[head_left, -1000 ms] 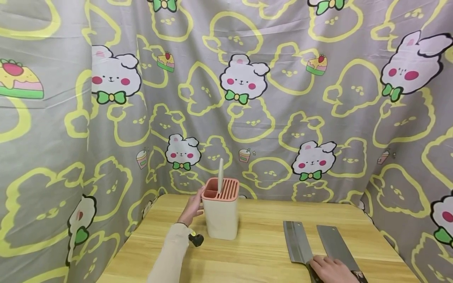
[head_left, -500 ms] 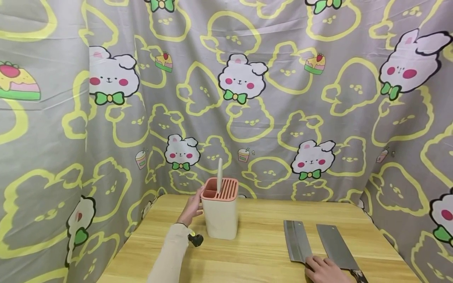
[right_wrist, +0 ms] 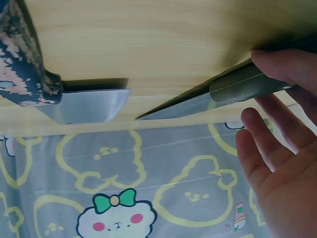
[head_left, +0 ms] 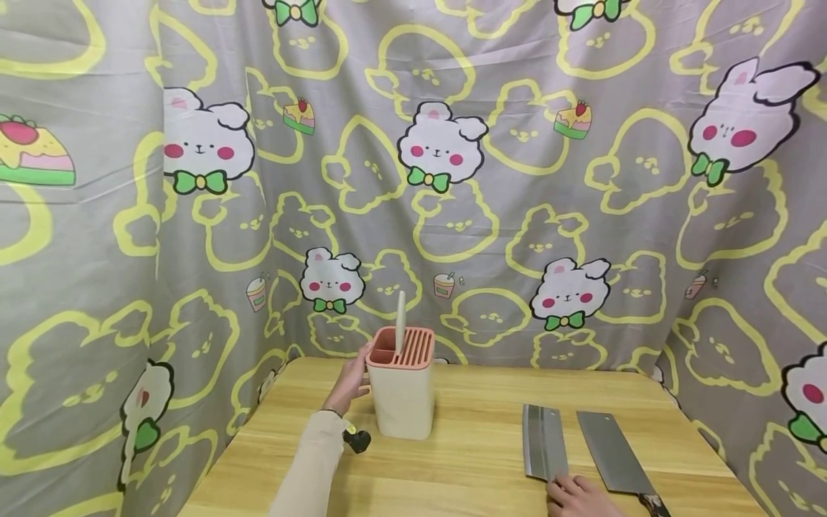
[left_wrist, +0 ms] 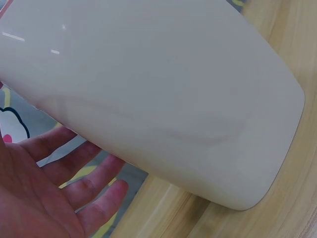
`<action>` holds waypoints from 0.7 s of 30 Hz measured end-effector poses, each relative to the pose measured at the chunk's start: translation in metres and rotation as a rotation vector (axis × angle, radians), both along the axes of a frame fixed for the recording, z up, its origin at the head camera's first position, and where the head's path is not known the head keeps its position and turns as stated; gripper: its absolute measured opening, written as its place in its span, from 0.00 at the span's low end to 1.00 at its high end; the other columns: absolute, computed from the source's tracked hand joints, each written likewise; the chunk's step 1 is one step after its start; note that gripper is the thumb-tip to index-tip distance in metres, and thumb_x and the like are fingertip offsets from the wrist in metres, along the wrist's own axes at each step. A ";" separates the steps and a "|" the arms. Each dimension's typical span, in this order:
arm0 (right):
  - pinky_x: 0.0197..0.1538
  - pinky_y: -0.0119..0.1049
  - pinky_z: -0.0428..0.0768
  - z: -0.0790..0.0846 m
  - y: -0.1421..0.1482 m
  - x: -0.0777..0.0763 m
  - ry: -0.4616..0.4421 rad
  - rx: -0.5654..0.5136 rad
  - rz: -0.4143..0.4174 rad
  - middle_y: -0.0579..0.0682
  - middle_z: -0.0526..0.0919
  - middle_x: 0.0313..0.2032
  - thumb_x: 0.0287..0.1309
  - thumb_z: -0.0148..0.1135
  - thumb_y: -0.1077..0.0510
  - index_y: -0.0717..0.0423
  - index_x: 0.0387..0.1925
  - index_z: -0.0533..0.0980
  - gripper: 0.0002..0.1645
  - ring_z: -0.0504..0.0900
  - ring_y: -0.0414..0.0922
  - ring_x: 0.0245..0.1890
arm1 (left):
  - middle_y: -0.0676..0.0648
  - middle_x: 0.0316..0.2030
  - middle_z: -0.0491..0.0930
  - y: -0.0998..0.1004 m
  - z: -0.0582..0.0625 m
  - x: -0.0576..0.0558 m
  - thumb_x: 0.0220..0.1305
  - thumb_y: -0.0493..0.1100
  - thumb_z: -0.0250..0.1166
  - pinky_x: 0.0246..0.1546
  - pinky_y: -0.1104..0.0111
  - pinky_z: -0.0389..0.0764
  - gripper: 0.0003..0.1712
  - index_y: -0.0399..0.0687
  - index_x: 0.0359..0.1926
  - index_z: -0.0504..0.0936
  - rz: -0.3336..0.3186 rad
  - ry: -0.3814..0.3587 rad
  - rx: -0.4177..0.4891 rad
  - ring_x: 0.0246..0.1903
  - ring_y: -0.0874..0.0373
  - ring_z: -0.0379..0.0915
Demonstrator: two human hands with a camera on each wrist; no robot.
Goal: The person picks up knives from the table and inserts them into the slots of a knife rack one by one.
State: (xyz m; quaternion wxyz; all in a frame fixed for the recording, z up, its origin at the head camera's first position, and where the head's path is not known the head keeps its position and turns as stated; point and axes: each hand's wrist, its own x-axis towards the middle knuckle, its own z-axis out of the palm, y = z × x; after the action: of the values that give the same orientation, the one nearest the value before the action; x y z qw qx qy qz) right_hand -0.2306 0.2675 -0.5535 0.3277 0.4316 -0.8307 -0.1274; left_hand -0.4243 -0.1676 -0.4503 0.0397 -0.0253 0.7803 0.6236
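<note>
An off-white knife holder (head_left: 402,402) with a coral slotted top stands upright on the table. My left hand (head_left: 350,380) rests against its left side; in the left wrist view the fingers lie loosely extended along its wall, thumb hidden. A thin off-white upright piece (head_left: 400,323) sticks out of the top. At the front right my right hand (head_left: 581,497) pinches the dark handle (right_wrist: 242,87) of a cleaver (head_left: 545,441), thumb on one side and fingers on the other. The blade looks slightly tilted on its edge. To its right lies a second cleaver (head_left: 612,452) with a mottled handle.
The wooden table (head_left: 478,452) reaches back to a grey patterned curtain (head_left: 491,237), which also hangs on both sides. A small black object (head_left: 357,439) is by the left wrist, in front of the holder.
My right hand has shifted a little left on the cleaver's handle, and the blade has turned and tilted slightly. The left hand and holder have stayed in place.
</note>
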 end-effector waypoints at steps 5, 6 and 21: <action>0.27 0.24 0.56 0.002 -0.006 0.000 0.018 0.033 0.016 0.36 0.69 0.26 0.61 0.57 0.35 0.34 0.18 0.70 0.19 0.61 0.33 0.27 | 0.36 0.67 0.71 0.000 -0.001 0.000 0.52 0.87 0.43 0.62 0.42 0.71 0.61 0.46 0.69 0.69 -0.001 -0.002 -0.002 0.58 0.40 0.77; 0.28 0.25 0.58 0.002 -0.007 0.000 0.017 0.044 0.019 0.36 0.69 0.26 0.61 0.56 0.35 0.34 0.18 0.70 0.19 0.63 0.34 0.28 | 0.36 0.66 0.71 0.000 -0.001 0.001 0.53 0.87 0.43 0.62 0.42 0.71 0.60 0.46 0.69 0.69 0.001 -0.001 -0.001 0.58 0.40 0.77; 0.28 0.25 0.57 0.015 -0.021 -0.001 -0.061 0.141 0.063 0.34 0.67 0.23 0.55 0.61 0.39 0.34 0.19 0.72 0.14 0.62 0.32 0.26 | 0.35 0.62 0.75 0.000 -0.002 0.003 0.58 0.84 0.43 0.59 0.43 0.75 0.55 0.46 0.67 0.72 0.006 0.028 0.003 0.56 0.39 0.79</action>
State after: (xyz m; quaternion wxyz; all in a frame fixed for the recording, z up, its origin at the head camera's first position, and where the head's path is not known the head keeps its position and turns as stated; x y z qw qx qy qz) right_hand -0.2317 0.2469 -0.5385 0.2748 0.4833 -0.8153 -0.1621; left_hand -0.4216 -0.1680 -0.4523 0.0269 -0.0186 0.7798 0.6251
